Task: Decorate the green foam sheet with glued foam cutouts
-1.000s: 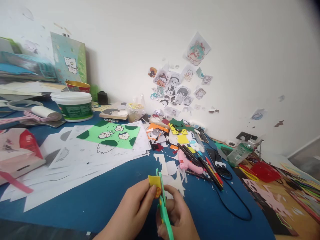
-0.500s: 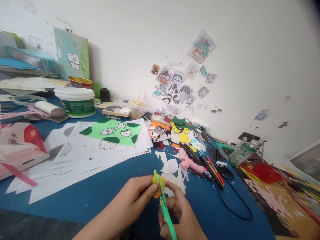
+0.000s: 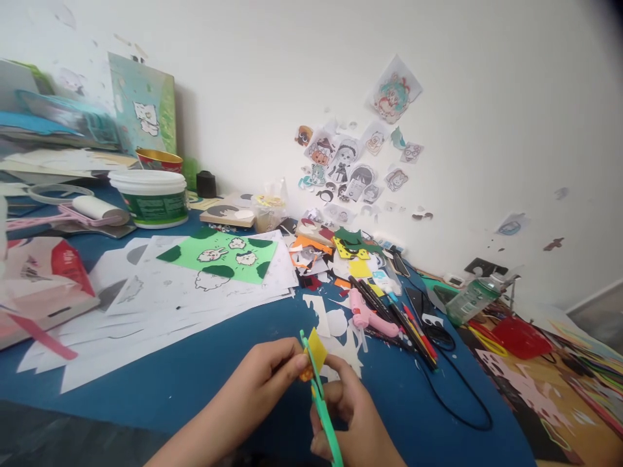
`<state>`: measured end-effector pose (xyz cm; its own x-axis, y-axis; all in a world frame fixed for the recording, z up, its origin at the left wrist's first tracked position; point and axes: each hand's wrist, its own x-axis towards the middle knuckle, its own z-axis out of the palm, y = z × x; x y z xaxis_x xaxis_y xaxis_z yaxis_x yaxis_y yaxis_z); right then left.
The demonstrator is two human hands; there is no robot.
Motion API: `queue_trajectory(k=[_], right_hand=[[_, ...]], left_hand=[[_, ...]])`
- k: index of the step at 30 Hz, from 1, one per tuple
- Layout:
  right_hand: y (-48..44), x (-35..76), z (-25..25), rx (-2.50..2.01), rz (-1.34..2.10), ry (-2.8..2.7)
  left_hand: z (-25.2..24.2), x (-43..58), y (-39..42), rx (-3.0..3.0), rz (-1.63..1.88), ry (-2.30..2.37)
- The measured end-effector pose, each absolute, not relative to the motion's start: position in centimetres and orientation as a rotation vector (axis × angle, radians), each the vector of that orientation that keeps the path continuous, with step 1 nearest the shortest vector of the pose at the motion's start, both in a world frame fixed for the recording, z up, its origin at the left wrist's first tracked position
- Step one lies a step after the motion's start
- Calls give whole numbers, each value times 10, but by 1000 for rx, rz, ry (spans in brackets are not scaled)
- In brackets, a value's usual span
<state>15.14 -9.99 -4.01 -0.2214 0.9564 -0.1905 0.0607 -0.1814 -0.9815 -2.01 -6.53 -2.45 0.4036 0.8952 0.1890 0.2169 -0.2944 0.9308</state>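
My left hand (image 3: 268,376) pinches a small piece of paper, whose patterned orange part (image 3: 306,373) shows by the thumb. My right hand (image 3: 359,415) is wrapped round the green handle of a pair of scissors (image 3: 327,425). The scissor blades point away from me and lie along the paper, looking nearly closed. To the right of the blades a yellow flap (image 3: 318,348) of the paper sticks up. Whether that flap is fully cut off I cannot tell. Part of the scissor handle is hidden by my right fingers.
Beyond my hands lie white paper scraps (image 3: 335,322), a pink glue gun (image 3: 365,312) and several pens (image 3: 409,327). White drawing sheets (image 3: 160,311) with a green card (image 3: 195,250) cover the left. A black cable (image 3: 460,415) loops at right, near a bottle (image 3: 472,298).
The scissor blades have closed further through the yellow paper. Its yellow part now stands to the right of the blades, tilted. Both hands stay almost in place.
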Motion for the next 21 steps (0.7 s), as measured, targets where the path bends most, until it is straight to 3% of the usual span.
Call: queue_trajectory(k=[21], right_hand=[[-96,144,-67,-838,1566,-1179]], left_hand=[[-40,6,-83,1719,1356,1214]])
